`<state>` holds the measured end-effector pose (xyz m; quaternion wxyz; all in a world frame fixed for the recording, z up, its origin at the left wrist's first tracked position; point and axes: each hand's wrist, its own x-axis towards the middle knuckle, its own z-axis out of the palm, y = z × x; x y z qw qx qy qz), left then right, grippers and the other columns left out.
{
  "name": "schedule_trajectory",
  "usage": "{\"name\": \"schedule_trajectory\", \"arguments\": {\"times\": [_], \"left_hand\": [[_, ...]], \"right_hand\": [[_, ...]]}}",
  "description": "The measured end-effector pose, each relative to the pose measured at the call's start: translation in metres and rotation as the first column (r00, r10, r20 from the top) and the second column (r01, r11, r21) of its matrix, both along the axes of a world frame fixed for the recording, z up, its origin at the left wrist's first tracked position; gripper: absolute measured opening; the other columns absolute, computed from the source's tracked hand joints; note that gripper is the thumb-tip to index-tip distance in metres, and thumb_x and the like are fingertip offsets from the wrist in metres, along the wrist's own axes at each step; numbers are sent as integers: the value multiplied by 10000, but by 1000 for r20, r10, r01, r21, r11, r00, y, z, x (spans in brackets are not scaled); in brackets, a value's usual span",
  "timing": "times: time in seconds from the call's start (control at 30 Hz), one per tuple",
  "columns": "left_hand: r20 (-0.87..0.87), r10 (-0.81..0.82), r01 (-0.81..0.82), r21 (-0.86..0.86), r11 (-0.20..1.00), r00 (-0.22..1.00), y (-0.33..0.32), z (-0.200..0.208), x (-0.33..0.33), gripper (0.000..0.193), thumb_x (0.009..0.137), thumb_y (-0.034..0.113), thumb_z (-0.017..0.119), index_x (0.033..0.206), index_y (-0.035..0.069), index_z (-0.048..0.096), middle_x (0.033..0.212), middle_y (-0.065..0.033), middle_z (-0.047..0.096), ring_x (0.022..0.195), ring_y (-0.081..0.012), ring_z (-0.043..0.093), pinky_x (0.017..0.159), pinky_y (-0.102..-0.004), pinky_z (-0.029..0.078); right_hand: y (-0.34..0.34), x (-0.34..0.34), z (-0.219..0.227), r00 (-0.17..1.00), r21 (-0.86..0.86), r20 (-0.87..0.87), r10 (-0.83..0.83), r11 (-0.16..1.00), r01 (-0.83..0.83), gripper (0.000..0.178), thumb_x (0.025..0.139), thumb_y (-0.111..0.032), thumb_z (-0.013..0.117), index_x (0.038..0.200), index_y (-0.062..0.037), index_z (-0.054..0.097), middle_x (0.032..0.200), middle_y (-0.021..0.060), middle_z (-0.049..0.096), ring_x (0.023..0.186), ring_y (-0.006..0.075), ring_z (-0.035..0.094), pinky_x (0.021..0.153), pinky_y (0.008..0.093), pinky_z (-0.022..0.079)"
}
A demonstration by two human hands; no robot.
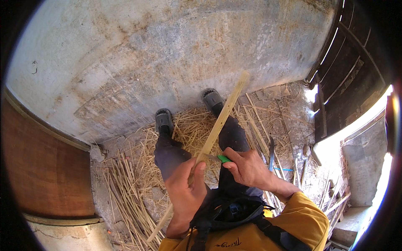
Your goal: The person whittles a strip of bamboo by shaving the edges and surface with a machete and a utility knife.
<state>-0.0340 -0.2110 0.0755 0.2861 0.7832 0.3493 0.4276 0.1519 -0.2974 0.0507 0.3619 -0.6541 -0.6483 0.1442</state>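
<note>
A long, flat strip of pale wood or bamboo (222, 119) slants up and away in front of me, its far end near the wall. My left hand (186, 180) grips its lower part, thumb and fingers pressed around it. The strip's tail comes out below that hand toward the lower left. My right hand (248, 168) is closed on a green-handled knife (223, 159). Its short blade points left and lies at the strip's edge, just beyond my left thumb; whether it cuts in, I cannot tell.
Shavings (192, 125) cover the ground around my feet. A bundle of thin strips (127, 188) lies at the left. More strips (256, 125) and a dark curved blade (271, 152) lie at the right. A stained wall (188, 54) stands ahead, a brown panel (50, 167) left.
</note>
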Motion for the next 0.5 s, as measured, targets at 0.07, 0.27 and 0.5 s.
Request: {"name": "schedule_trajectory", "arguments": {"times": [0.07,0.27,0.5], "left_hand": [[-4,12,-12,28,1000,1000,-1,-1,1,156,970,128,740,1037,-13,749,734,-70,694,549,-83,545,503,-272,390],[-12,56,-54,129,990,998,-1,-5,3,131,953,77,753,1047,-13,743,785,-106,719,570,-123,602,518,-289,431],[-35,83,-77,145,986,996,2,3,4,146,964,95,751,1058,-14,736,756,-89,707,565,-126,607,525,-287,436]], "right_hand": [[0,-1,2,1000,2,10,-3,1000,3,304,1065,-354,573,1127,-57,566,759,205,680,699,471,660,582,538,508],[-3,-4,17,997,0,64,-33,999,33,285,1064,-337,581,1122,-58,570,683,183,672,649,440,671,551,521,504],[2,-1,23,997,-48,74,-10,999,13,297,1079,-331,555,1141,-43,586,652,199,653,648,450,663,563,529,501]]}}
